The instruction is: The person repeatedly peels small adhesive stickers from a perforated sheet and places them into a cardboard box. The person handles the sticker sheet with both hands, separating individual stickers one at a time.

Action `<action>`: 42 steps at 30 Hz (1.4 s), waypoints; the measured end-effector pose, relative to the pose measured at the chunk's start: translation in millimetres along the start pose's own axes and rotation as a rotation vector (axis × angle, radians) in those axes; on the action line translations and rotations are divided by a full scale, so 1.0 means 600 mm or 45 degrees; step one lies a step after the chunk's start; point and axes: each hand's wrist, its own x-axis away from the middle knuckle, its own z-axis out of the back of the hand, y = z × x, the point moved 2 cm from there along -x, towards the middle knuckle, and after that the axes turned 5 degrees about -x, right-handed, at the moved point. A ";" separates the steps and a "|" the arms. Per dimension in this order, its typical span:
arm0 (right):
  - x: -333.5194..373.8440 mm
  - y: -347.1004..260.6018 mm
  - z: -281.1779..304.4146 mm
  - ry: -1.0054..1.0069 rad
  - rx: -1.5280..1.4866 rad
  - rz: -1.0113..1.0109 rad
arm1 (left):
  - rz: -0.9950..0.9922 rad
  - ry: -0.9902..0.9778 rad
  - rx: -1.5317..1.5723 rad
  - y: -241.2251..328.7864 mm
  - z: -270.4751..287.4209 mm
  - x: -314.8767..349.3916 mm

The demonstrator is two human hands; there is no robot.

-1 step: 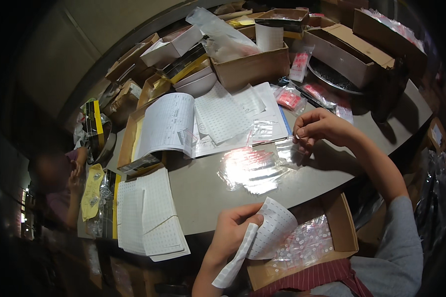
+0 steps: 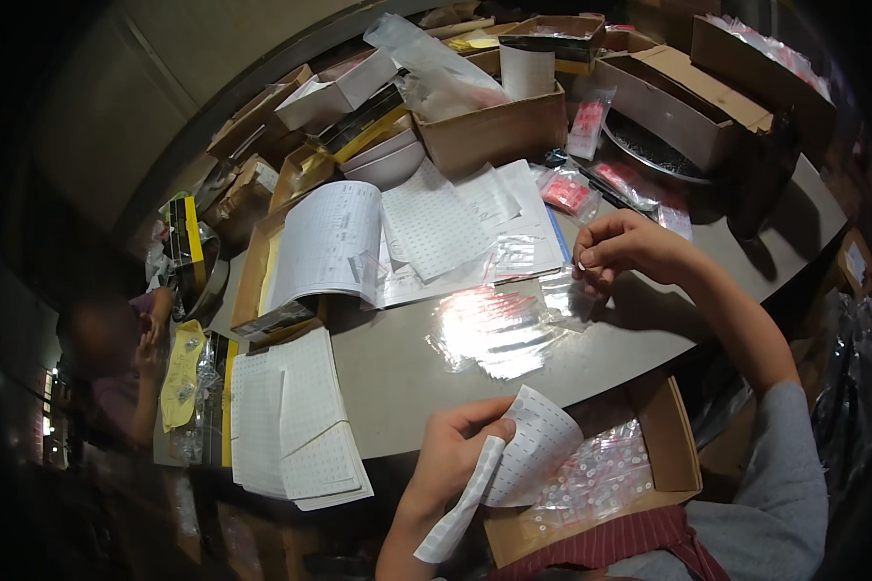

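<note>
Low in front of me, my left hand (image 2: 460, 450) grips a curled white sticker sheet (image 2: 538, 441) printed with rows of small dark marks. A strip of the sheet's backing folds down over the wrist. Farther right, above the table, my right hand (image 2: 625, 254) is closed in a pinch, with a small white sticker (image 2: 581, 266) at the fingertips. Just beneath those fingers lies a clear plastic bag (image 2: 560, 295). Beside it, a glossy pile of clear bags (image 2: 489, 334) reflects the light. An open cardboard box (image 2: 673, 436) below holds bags (image 2: 601, 474) bearing round white stickers.
Stacked sticker sheets (image 2: 295, 426) lie at the table's left edge. Behind are an open booklet (image 2: 325, 242), loose sheets (image 2: 436, 218), a brown carton (image 2: 494, 131) and red-marked packets (image 2: 567, 192). A round tray of dark bits (image 2: 649, 145) stands back right. Another person (image 2: 116, 358) is at the left.
</note>
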 end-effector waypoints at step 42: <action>0.000 0.019 -0.002 -0.164 0.538 0.172 | 0.146 0.386 0.078 0.033 -0.046 0.000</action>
